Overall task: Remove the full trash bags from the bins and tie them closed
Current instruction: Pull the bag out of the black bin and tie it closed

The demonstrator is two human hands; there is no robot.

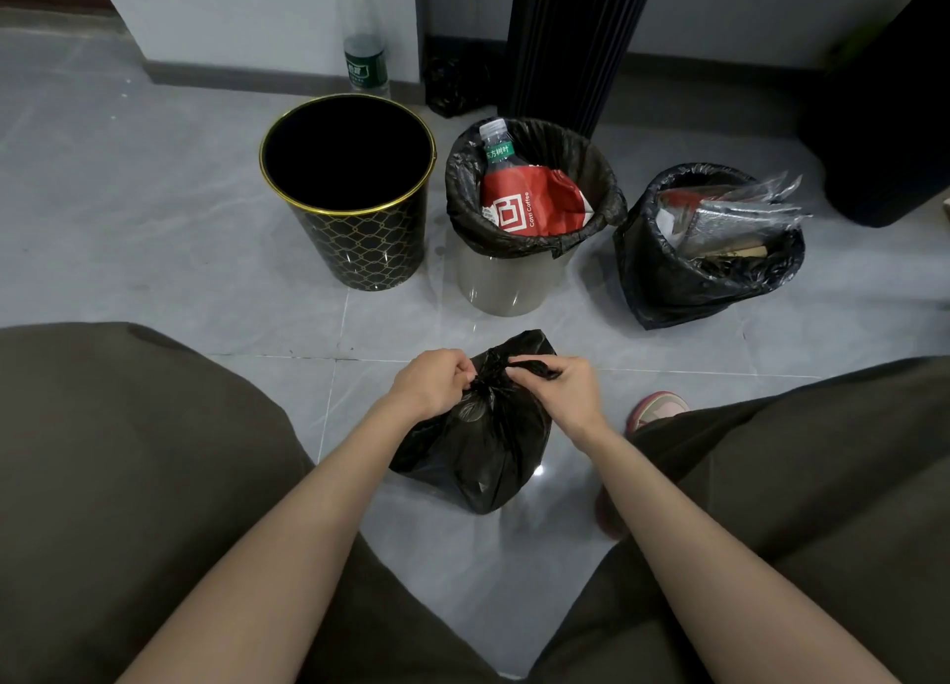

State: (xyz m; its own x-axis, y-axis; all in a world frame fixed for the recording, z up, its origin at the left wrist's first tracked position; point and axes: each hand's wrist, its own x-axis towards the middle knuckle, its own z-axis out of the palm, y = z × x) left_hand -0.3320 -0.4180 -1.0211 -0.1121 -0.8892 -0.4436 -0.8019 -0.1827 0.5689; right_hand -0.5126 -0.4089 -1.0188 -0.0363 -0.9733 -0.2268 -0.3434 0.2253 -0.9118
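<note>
Tied bag [478, 447] before three bins [534, 220]

Cotti Coffee on red bag [540, 195], bottle [497, 141] 方树叶

The black bag [473, 447] on the floor is showing thin, crinkled plastic film, glinting softly. The grey floor tiles [154, 169] are shining smooth and polished, throwing back a spot of light. The black bin [360, 241] is gleaming glossy, its gold rim perhaps metal. The middle bin [504, 287] is showing smoky, see-through plastic, and red paper [540, 205] is lying creased inside its wrinkled plastic liner [534, 243]. The trousers [128, 477] are looking like matt cloth.
</note>
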